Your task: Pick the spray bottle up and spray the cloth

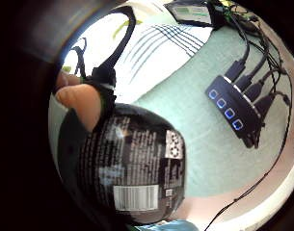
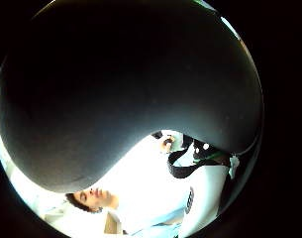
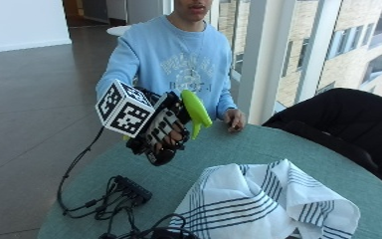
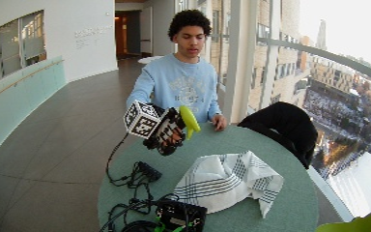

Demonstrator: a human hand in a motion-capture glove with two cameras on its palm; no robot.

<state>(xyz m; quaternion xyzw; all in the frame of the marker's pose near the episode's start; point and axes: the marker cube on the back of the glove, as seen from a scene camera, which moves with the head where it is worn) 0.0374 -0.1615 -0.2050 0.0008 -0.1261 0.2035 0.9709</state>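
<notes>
On the round table [image 3: 257,149] there was one white cloth with dark stripes [image 3: 264,201], lying toward the near edge, and one black hub [image 3: 133,188] (four lit ports showed in the little-finger palm view) at the table's left edge among cables. One spray bottle [image 3: 168,130], black with a green nozzle, was held above the table by one gloved right hand [image 3: 163,128], and one bare hand [image 3: 233,119] rested at the far edge.

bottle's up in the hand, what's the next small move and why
Probably tip the nozzle down toward the cloth, then squeeze the trigger. The right hand grips the bottle in the air above the table, off to one side of the cloth, which lies crumpled on the table and shows no wet spot yet.
</notes>
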